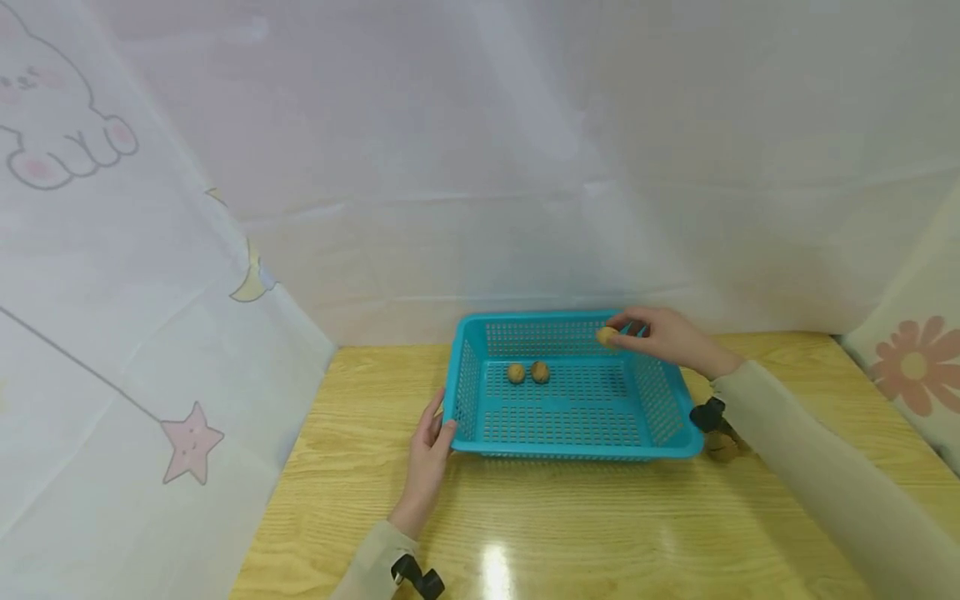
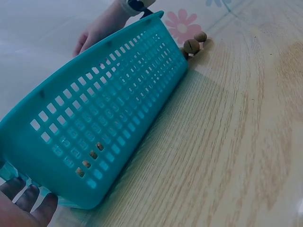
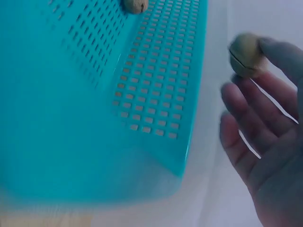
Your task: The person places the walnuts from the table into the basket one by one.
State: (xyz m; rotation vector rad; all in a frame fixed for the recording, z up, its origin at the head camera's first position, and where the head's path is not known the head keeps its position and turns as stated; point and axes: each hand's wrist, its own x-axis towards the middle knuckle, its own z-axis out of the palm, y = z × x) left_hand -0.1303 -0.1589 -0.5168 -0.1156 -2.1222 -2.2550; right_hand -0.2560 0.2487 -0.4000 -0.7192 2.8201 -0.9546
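Note:
A turquoise plastic basket (image 1: 555,451) with perforated walls stands on the wooden table. Two walnuts, one (image 1: 516,372) left of the other (image 1: 540,372), lie on its floor. My left hand (image 1: 429,467) grips the basket's left end near the front corner; in the left wrist view its fingers (image 2: 29,197) bend against the end wall. Over the back right part of the basket, my right hand (image 1: 663,337) pinches another walnut (image 3: 246,54) between thumb and fingertips. The right wrist view shows this walnut's seam, with the other fingers loosely bent below it.
More walnuts (image 2: 191,46) sit on the table just right of the basket, partly hidden by the right wrist in the head view. A pale printed cloth (image 1: 420,167) hangs behind and along the sides of the table (image 1: 360,508). Each wrist wears a black strap.

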